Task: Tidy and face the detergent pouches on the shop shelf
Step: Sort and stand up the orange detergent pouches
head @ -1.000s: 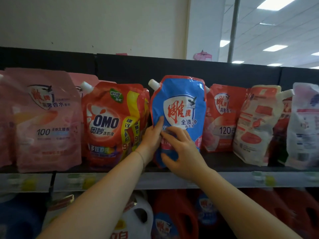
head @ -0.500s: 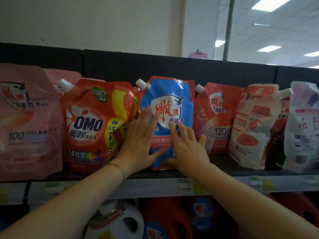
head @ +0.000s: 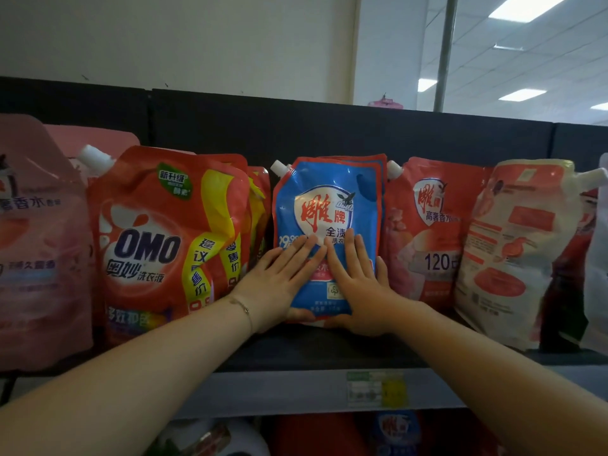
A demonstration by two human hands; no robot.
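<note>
Both arms reach up and forward, forearms nearly straight. The left hand [head: 279, 284] and right hand [head: 358, 284] lie flat side by side, fingers straight and close together, palms pressed on the lower front of the blue pouch [head: 329, 199]; neither grips it, and the thumbs lie along its bottom edge. The pouch stands upright on the dark shelf [head: 312, 353], glossy soft plastic with a white corner spout and red border. Just left of the left hand bulges a shiny red OMO pouch [head: 164, 238], creased at the top. Just right of the right hand is a red pouch [head: 431, 232], slightly wrinkled. A thin bracelet [head: 245, 311] circles the left wrist.
</note>
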